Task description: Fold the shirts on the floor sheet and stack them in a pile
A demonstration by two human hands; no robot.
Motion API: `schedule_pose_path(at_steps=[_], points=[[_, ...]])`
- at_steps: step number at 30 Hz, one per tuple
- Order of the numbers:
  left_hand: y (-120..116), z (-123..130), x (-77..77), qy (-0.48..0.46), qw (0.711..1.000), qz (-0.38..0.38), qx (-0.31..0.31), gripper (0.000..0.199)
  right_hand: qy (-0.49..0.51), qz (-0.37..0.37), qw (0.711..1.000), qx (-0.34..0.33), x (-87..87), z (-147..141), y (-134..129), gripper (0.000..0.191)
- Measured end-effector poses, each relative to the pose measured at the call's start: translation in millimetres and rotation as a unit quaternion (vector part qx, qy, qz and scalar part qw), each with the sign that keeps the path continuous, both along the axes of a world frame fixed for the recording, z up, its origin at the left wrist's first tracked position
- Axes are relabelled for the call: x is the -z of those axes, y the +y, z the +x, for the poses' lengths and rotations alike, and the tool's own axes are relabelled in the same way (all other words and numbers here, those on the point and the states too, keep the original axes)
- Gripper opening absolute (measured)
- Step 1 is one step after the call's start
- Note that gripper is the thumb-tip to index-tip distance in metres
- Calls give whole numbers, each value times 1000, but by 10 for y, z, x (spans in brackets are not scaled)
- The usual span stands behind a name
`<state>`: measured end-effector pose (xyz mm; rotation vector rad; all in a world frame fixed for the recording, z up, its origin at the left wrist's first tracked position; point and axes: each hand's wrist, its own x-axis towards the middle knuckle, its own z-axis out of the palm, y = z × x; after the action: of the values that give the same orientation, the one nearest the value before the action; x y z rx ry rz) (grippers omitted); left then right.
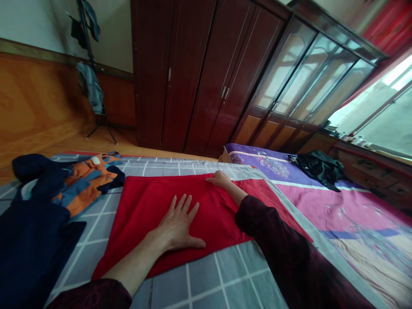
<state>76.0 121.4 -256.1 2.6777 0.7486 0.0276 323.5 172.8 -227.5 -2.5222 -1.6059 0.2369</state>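
On the grey checked bedspread [225, 274], before dark wardrobes [193, 77], we observe left hand [178, 223] spread wide on red cloth [144, 214], right hand [220, 179] pinching its far edge.

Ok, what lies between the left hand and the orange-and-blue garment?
The head view shows the red cloth extending left from under the left hand, then a strip of checked sheet before the orange-and-blue garment.
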Motion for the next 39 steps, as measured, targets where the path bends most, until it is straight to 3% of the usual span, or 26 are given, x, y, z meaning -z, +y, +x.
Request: schedule_pose_path(at_steps=[6,15,19,24,28,32,34,39], points=[[-13,-20,-4,-8,1000,-6,-3,115,-6,-25,999,22,155,-11,187,30],[5,-1,68,-9,1000,-14,-2,116,-62,80,994,-33,350,-9,38,32],[1,-2,48,-8,1000,-12,-1,115,-89,103,990,-33,347,8,-10,36],[-10,-13,22,-7,1000,-15,-2,114,-115,118,986,-37,199,-39,-95,36],[-12,-11,37,-14,1000,-9,-3,112,-111,134,975,-137,175,-417,-288,45],[-2,3,93,-22,1000,3,2,110,-78,95,953,-276,365,-689,-528,61],[2,6,108,-20,1000,4,1,111,-63,64,954,-284,446,-611,-578,69],[1,-5,85,-14,1000,0,2,112,-65,42,976,-203,442,-222,-508,79]])
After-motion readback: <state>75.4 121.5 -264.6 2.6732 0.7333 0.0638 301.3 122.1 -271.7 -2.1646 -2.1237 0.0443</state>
